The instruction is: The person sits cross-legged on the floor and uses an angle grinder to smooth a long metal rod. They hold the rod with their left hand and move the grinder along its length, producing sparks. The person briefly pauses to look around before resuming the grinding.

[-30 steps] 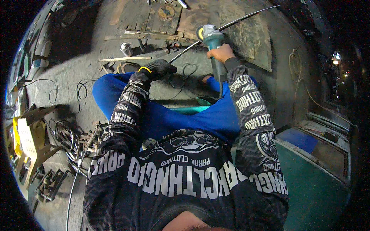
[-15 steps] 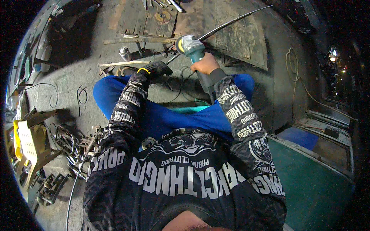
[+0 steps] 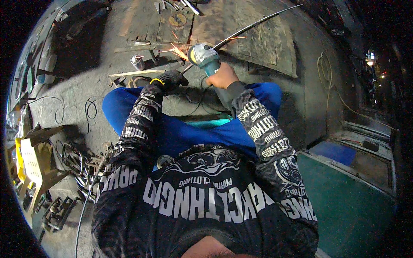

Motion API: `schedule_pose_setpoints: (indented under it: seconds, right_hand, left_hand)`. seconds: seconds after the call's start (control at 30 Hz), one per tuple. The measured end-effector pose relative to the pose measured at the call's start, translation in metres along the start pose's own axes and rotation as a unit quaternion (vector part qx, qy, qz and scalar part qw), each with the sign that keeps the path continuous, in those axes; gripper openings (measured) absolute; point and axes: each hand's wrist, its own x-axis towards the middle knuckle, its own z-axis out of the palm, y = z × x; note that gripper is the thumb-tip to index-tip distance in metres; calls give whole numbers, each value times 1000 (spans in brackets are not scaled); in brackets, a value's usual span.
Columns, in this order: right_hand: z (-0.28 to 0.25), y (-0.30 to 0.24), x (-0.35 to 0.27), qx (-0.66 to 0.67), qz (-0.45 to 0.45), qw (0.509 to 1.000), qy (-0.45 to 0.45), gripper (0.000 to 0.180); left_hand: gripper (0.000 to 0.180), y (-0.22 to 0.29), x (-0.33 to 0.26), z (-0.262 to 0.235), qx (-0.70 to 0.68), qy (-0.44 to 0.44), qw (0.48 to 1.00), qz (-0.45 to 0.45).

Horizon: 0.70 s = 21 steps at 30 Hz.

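Note:
My right hand [image 3: 223, 76], bare, is wrapped around the body of a teal angle grinder [image 3: 211, 66] with a silver head. Its yellowish disc [image 3: 193, 55] sits against a long thin metal rod [image 3: 241, 31], and orange sparks [image 3: 178, 52] spray off to the left. The rod slants from near my left hand up to the far right. Gloved in black with a yellow cuff, my left hand [image 3: 173, 80] is closed at the rod's near end; the fingers are partly hidden in the dark glove.
A spray can [image 3: 137, 62] stands left of the sparks. Wooden boards [image 3: 269, 47] lie beyond the grinder, with a loose disc [image 3: 177, 19] and metal offcuts [image 3: 189, 6]. A cream plastic chair [image 3: 32, 161] and coiled cables [image 3: 71, 157] are at my left, a green panel [image 3: 344, 202] at my right.
The grinder has shifted left along the rod, and sparks now fly where none showed before. My left hand has barely moved.

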Motion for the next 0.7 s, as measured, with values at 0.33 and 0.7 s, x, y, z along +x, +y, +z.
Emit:
schedule_pose_setpoints:
  seconds: [0.33, 0.7]
  right_hand:
    - [-27, 9, 32, -28, 23, 997, 61, 64]
    - [-80, 42, 127, -30, 98, 992, 75, 63]
  left_hand:
    - [20, -15, 12, 13, 76, -71, 994, -35]
    - [17, -25, 16, 14, 46, -97, 990, -92]
